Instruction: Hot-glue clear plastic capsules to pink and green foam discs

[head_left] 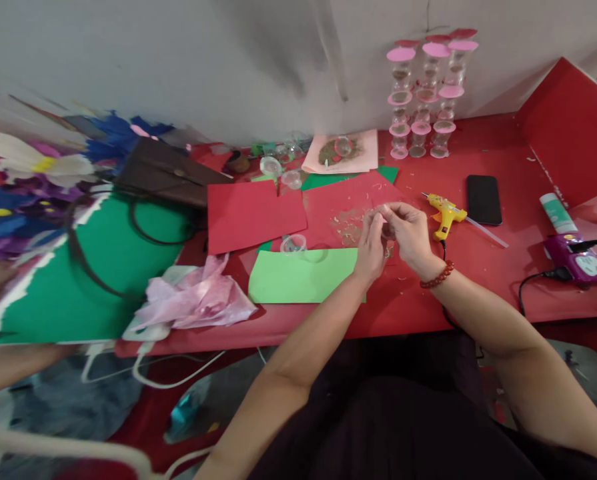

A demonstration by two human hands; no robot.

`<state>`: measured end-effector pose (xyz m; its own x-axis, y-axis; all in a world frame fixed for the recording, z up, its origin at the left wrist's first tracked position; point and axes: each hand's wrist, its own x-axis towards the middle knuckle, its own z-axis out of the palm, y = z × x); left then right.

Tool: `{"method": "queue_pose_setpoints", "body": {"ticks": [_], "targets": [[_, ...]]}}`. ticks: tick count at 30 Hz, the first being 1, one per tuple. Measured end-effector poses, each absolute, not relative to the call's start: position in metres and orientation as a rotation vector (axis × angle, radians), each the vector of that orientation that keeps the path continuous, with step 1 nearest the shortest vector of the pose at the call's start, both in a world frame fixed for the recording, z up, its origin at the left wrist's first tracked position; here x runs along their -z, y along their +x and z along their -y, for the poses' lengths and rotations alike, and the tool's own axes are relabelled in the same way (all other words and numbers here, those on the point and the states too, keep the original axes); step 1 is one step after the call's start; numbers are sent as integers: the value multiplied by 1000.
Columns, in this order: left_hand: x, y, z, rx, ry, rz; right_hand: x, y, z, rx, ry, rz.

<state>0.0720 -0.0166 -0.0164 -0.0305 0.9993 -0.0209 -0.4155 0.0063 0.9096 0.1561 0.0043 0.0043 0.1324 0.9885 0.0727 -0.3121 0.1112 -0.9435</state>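
My left hand (371, 248) and my right hand (409, 235) meet over the red table, fingertips pinched together. Between them shows a small pink piece (383, 219), perhaps paper; the fingers hide most of it. Beneath the hands lies a red sheet (323, 203) strewn with pale shreds. A light green sheet (303, 280) lies just left of my left forearm, with a clear plastic cup (293, 245) at its top edge. Right of my right hand rests a yellow hot glue gun (447, 215), a clear glue stick sticking out of its back.
Stacked clear cups with pink discs (420, 100) stand by the wall. A black phone (484, 199) and a purple power socket (575, 257) with cords are on the right. On the left are a dark bag (171, 170), pink crumpled plastic (198, 297) and another person's arm (18, 370).
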Motion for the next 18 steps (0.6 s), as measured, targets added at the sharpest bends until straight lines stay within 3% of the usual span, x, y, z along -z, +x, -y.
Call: {"method": "queue_pose_setpoints", "body": {"ticks": [18], "targets": [[23, 79, 17, -1527, 903, -878, -6, 156, -6, -1200, -996, 776]]}}
